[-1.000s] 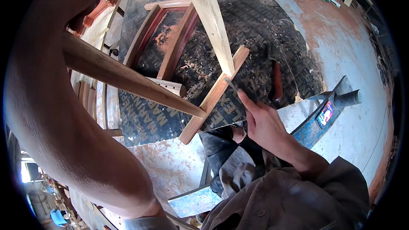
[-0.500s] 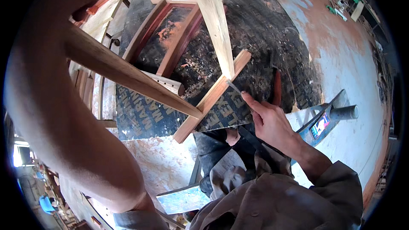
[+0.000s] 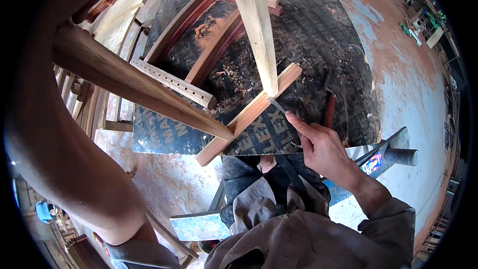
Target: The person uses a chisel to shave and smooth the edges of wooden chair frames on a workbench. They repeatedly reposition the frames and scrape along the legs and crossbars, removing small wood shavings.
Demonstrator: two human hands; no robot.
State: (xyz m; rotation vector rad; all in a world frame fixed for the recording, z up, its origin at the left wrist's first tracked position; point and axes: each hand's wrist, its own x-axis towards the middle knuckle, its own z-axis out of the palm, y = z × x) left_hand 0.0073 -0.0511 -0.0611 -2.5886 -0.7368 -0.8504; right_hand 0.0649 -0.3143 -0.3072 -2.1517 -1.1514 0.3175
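Right hand point(image 3: 321, 147) – thin metal tool point(image 3: 277, 105), wooden crosspiece point(image 3: 249, 114)

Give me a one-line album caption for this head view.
Right hand presses a thin metal tool to a wooden frame's joint above a dark mat.

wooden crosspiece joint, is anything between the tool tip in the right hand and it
Nothing visible. The right hand holds a thin metal tool whose tip reaches the wooden crosspiece beside the pale upright.
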